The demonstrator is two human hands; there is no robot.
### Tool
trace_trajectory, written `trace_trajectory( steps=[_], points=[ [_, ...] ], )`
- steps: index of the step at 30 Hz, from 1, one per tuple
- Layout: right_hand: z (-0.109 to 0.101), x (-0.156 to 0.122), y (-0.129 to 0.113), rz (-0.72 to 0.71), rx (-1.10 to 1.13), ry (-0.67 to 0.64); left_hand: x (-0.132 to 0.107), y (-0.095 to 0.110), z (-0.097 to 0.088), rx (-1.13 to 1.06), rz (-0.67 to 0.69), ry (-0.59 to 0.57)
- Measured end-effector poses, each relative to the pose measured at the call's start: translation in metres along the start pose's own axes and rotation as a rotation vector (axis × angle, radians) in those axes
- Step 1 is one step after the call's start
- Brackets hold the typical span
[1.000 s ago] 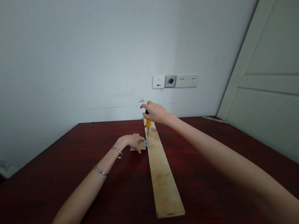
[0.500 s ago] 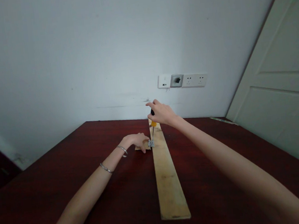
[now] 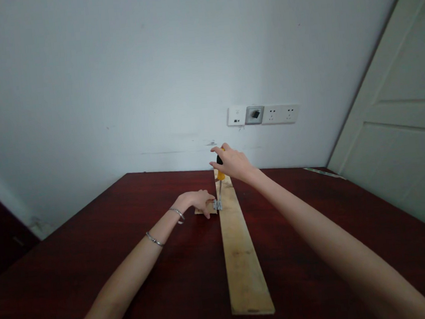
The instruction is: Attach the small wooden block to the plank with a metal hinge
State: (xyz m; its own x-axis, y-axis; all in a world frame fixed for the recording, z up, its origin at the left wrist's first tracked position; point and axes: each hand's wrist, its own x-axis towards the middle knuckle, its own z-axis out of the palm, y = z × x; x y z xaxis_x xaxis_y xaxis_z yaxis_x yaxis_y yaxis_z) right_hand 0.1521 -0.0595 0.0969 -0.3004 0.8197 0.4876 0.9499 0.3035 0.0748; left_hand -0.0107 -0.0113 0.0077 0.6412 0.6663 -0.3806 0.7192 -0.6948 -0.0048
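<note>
A long pale wooden plank [image 3: 242, 257] lies lengthwise on the dark red table [image 3: 132, 267]. A small metal hinge [image 3: 217, 205] sits at the plank's left edge, joined to a small wooden block [image 3: 201, 211]. My left hand [image 3: 197, 201] presses down on that block and the hinge. My right hand [image 3: 233, 163] grips the handle of a yellow and black screwdriver [image 3: 219, 176] held upright, its tip down on the hinge.
A white wall stands right behind the table, with a row of sockets [image 3: 263, 115] above the plank's far end. A white door [image 3: 399, 111] is at the right. A thin strip [image 3: 322, 171] lies at the table's far right edge.
The view has shifted slightly, so everything sits a little further right. Both hands keep their hold; the right hand has turned a little on the screwdriver handle.
</note>
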Motion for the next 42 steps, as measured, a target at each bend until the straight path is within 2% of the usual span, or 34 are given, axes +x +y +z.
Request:
trace_trajectory(
  steps=[5,15,20,27,34,42],
  points=[
    [0.009,-0.001,0.001,0.011,0.073,0.061,-0.001,0.001,0.0,0.01,-0.012,-0.003],
    [0.035,-0.002,0.011,-0.002,0.498,0.285,0.001,0.0,0.0,0.018,-0.005,0.01],
    [0.041,-0.002,0.013,0.011,0.597,0.383,0.003,-0.003,0.003,-0.003,-0.002,0.012],
    [0.037,-0.007,0.008,0.005,0.704,0.383,0.003,-0.002,0.003,-0.003,-0.013,-0.006],
    [0.038,-0.005,0.011,0.098,0.665,0.397,0.001,0.005,-0.001,0.017,-0.013,-0.005],
    [0.025,-0.009,0.007,0.145,0.59,0.363,-0.001,0.007,-0.003,0.046,-0.021,-0.017]
  ],
)
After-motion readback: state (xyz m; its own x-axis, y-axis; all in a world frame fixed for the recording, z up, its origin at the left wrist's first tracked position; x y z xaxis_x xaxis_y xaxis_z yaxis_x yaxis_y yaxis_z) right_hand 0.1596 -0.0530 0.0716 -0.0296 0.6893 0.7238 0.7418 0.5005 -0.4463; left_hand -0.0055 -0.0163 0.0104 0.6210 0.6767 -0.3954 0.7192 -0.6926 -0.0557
